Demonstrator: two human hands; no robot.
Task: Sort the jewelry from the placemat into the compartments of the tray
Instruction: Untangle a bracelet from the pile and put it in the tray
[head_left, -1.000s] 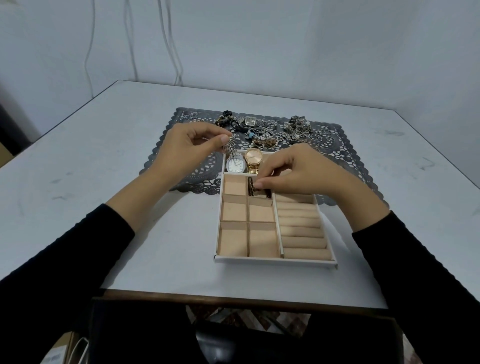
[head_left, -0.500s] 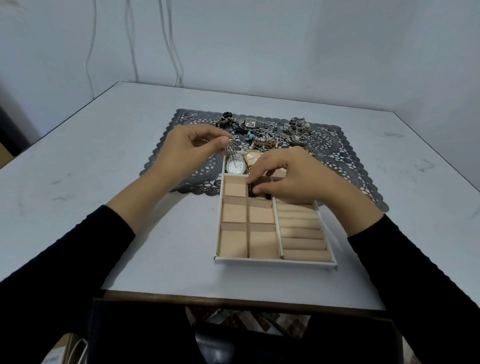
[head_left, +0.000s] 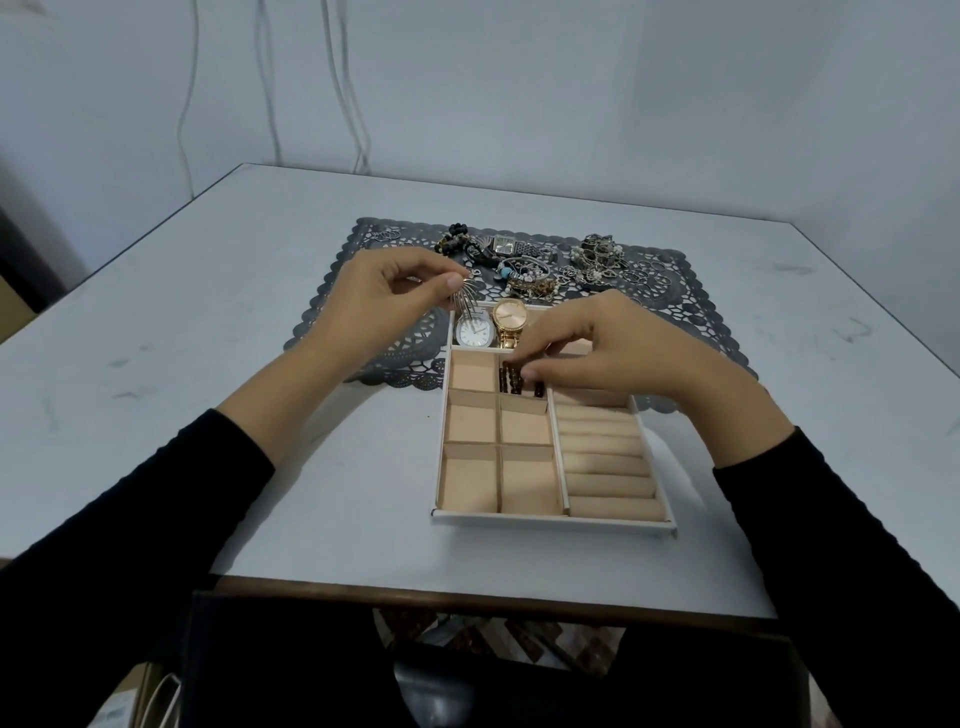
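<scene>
A white table (head_left: 208, 364) is carrying the whole arrangement. A dark lace placemat (head_left: 691, 312) is lying toward its far edge, and a cream-lined tray (head_left: 550, 517) is sitting nearer the front edge, its far end overlapping the placemat's near border. The right hand (head_left: 613, 353) is reaching over the tray's far half with its fingers curled and its thumb and fingertips pinching a dark beaded bracelet (head_left: 511, 375). The bracelet is lying in the far square compartment of the second column, just beside the ring rolls. The left hand (head_left: 379, 291) is hovering above the tray's far left corner, its thumb and forefinger pressed together on a silver multi-strand piece (head_left: 462, 301), which is hanging clear of the lining. An unsorted heap of jewelry (head_left: 545, 265) is lying along the placemat's far edge. A white-dial watch (head_left: 474, 332) and a gold watch (head_left: 509, 314) are lying side by side in the long compartment across the tray's far end. The step in hand appears to be the seating of the bracelet in its square. The sort is judged to be at an early stage, since most compartments are showing bare lining. The next move is likely calling for the right hand to let go and lift clear without dragging the beads, and for the left hand to lower the silver piece into a free square.
</scene>
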